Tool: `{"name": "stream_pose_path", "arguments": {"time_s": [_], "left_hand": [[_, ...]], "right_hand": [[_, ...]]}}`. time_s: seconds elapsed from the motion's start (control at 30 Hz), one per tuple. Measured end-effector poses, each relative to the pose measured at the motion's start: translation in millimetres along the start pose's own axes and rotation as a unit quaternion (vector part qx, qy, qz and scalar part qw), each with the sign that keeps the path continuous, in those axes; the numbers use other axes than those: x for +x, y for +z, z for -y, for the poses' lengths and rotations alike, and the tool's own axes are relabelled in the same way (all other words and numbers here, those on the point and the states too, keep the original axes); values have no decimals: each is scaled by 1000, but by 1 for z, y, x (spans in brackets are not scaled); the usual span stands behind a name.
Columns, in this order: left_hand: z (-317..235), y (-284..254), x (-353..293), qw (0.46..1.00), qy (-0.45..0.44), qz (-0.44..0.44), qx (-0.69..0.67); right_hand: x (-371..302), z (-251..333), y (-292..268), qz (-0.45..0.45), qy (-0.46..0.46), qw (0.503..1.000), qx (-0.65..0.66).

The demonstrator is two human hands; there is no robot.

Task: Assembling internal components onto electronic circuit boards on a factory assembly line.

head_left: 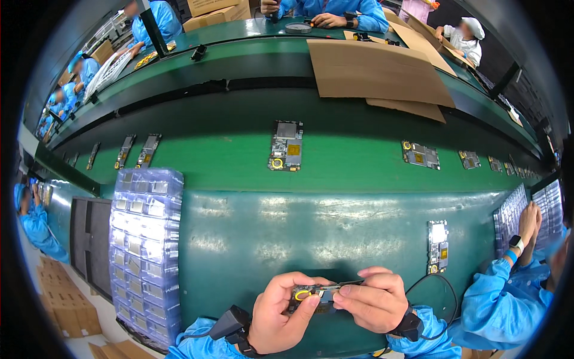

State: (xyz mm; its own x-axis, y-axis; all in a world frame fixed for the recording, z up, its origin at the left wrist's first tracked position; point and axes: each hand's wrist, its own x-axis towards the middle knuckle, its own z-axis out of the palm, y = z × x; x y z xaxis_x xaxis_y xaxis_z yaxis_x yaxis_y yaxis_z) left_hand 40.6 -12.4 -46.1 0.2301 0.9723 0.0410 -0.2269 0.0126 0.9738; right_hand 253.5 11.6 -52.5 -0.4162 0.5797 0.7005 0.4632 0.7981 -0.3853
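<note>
— Low over the near edge of the green bench (335, 239), what do the person's hands have?

— Both hold one small circuit board (320, 293), edge-on to the camera. The left hand (281, 314) is curled round its left end, thumb on top beside a yellow ring on the board. The right hand (373, 299) pinches the right end, fingers closed over the top edge. Neither hand is open; each grips the same board, which hangs just above the bench surface without touching it.

— Anything on the wrists?

— Each wrist carries a dark strap, and a thin black cable (445, 287) loops from the right one across the bench.

— What lies around the hands?

— Just right of them, another circuit board (437, 246) lies flat on the bench. To the left stands a tall stack of clear blister trays (145, 251), each pocket holding a small part. Beyond, a green conveyor belt (359, 161) carries more boards in a row, the largest-looking one (286, 146) near the middle.

— And other people?

— A co-worker in a blue smock (502, 299) on the right has hands on a tray stood on edge (511, 218). Across the belt, flattened cardboard sheets (373, 69) lie on the far bench, with more blue-sleeved workers behind them.
</note>
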Motion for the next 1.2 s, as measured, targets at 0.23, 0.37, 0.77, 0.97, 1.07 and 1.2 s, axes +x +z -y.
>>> {"name": "stream_pose_path", "arguments": {"time_s": [0.23,0.37,0.77,0.97,1.07,1.2], "left_hand": [[-2,2,0,1000,3,-3,-14],[-2,3,2,1000,3,3,11],[2,5,4,996,6,-31,79],[5,9,4,983,72,-29,168],[10,11,-1,967,94,-45,234],[15,13,2,966,97,-42,237]], "right_hand": [[3,0,-3,6,-4,1000,4],[0,-2,-1,-6,9,1000,16],[3,2,-1,-2,56,998,1],[7,9,-2,3,127,992,-7],[11,20,5,0,162,986,-46],[12,21,7,-10,181,982,-47]]}}
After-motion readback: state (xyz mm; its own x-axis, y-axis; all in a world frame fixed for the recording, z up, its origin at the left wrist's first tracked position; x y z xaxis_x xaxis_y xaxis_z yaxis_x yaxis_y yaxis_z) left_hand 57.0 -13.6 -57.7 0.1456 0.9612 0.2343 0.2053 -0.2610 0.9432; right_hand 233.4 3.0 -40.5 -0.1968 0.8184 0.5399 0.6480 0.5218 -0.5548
